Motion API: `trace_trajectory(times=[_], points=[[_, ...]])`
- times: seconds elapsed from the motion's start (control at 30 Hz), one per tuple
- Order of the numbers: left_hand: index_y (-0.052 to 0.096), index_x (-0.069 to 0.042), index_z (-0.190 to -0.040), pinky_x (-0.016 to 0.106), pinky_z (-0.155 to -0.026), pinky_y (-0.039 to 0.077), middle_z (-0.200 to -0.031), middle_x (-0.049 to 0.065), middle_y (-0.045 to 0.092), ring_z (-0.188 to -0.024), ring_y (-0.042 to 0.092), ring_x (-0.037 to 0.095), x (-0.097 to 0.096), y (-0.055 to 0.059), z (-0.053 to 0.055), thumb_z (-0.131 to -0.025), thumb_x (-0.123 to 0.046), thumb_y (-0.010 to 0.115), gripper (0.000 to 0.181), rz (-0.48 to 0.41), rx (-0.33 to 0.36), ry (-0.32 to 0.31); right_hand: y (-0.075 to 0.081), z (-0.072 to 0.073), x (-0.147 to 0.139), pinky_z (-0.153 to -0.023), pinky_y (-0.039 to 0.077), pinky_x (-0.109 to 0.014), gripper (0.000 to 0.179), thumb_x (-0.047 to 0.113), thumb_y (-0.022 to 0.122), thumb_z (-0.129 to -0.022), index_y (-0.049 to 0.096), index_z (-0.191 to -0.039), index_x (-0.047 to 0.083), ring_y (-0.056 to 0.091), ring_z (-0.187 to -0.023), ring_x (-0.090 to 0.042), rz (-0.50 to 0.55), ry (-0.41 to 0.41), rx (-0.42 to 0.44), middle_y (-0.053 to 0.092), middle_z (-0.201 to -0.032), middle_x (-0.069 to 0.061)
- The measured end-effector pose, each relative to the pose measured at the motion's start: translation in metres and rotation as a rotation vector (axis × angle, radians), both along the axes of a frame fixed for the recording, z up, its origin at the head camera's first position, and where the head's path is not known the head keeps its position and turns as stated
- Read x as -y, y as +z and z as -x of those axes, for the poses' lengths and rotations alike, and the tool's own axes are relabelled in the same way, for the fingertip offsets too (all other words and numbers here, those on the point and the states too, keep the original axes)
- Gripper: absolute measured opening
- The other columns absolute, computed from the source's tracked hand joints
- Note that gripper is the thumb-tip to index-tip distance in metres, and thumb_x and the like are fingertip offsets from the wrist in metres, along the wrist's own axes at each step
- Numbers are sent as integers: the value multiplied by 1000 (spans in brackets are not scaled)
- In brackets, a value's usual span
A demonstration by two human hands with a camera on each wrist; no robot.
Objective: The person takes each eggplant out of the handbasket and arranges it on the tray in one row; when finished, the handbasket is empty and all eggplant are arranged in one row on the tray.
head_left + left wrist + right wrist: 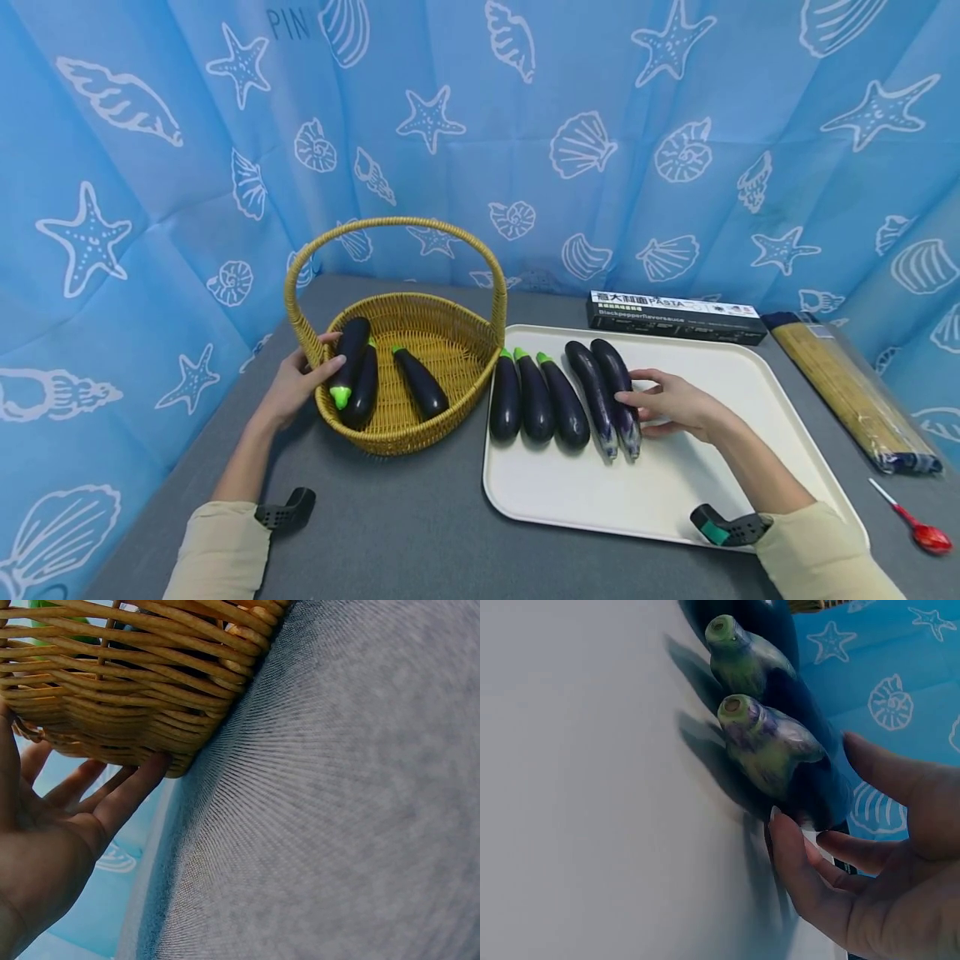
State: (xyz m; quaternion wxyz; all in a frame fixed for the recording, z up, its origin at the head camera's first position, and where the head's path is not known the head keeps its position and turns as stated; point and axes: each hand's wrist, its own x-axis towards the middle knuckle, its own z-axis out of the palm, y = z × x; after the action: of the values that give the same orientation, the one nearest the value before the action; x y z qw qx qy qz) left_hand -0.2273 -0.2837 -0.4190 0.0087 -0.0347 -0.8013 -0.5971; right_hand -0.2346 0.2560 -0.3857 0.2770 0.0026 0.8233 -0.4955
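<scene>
My right hand (671,404) holds the rightmost long eggplant (611,367), thumb on top and fingers along its right side. This eggplant lies on a white tray (712,483). Another long eggplant (587,379) lies beside it. Several shorter, green-capped eggplants (536,400) line the tray's left side. At the wicker basket (408,437), my left hand (296,383) rests against the left side, thumb over the rim; extended fingers touch the outer weave (150,712). Inside, one eggplant (352,342) leans along the left wall, with a second (363,392) beside it and a third (420,383) near the middle.
A black pasta box (675,318) lies along the tray's back edge. To the right is a clear-wrapped bundle of long noodles (855,392), with a red spoon (930,537) nearer the front. A tall handle (393,221) arches over the basket. Blue curtain (465,125) hangs behind.
</scene>
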Motion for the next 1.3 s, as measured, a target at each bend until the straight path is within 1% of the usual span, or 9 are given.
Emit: trace_trajectory(times=[0.1, 0.17, 0.23, 0.33, 0.53, 0.8, 1.0, 1.3], points=[[33, -8, -148, 55, -99, 31, -147, 23, 28, -128, 32, 36, 0, 0, 0, -96, -29, 59, 62, 6, 1, 4, -3, 2, 4, -71, 53, -37, 72, 36, 53, -99, 20, -146, -7, 59, -82, -17, -5, -36, -10, 53, -107, -17], [33, -8, -148, 54, -98, 31, -147, 24, 29, -127, 33, 36, 0, -1, -1, -96, -29, 59, 61, 9, 2, 7, -5, 4, 5, -70, 53, -35, 67, 35, 49, -100, 23, -144, -9, 58, -80, -15, -6, -64, -19, 55, -101, -13], [33, -9, -148, 54, -98, 32, -146, 24, 30, -126, 34, 36, -1, -1, -2, -96, -30, 58, 61, 12, 4, 10, -7, 6, 6, -70, 53, -34, 64, 33, 47, -101, 26, -143, -11, 58, -79, -14, -8, -83, -25, 55, -100, -13], [33, -9, -148, 53, -97, 33, -145, 24, 30, -126, 35, 35, -1, -1, -3, -96, -30, 58, 61, 11, 6, 10, -9, 9, 7, -70, 53, -34, 65, 33, 48, -101, 26, -143, -12, 57, -79, -14, -11, -94, -27, 54, -102, -13], [33, -9, -148, 52, -96, 33, -144, 24, 31, -125, 36, 35, -1, 0, -2, -97, -30, 58, 61, 11, 9, 9, -5, 9, 11, -71, 53, -36, 65, 32, 51, -100, 27, -143, -10, 57, -80, -15, -4, -72, -30, 56, -94, -8], [32, -10, -149, 50, -95, 35, -145, 24, 31, -124, 36, 34, 0, -1, 0, -97, -30, 58, 61, 12, 12, 7, -3, 10, 14, -69, 53, -36, 64, 33, 54, -98, 29, -141, -8, 59, -79, -15, 3, -47, -50, 53, -102, -13], [32, -10, -149, 45, -92, 38, -142, 24, 34, -120, 39, 32, 0, -1, 0, -97, -31, 57, 61, 28, 17, 10, -3, 11, 13, -70, 53, -36, 66, 33, 52, -99, 27, -142, -9, 59, -79, -15, -18, -43, -44, 57, -96, -9], [33, -11, -149, 44, -91, 38, -141, 24, 34, -119, 39, 32, 0, 0, 0, -96, -32, 57, 61, 33, 24, 15, -3, 11, 10, -69, 53, -36, 66, 35, 51, -100, 27, -142, -11, 59, -79, -15, -45, -54, -57, 56, -94, -9]])
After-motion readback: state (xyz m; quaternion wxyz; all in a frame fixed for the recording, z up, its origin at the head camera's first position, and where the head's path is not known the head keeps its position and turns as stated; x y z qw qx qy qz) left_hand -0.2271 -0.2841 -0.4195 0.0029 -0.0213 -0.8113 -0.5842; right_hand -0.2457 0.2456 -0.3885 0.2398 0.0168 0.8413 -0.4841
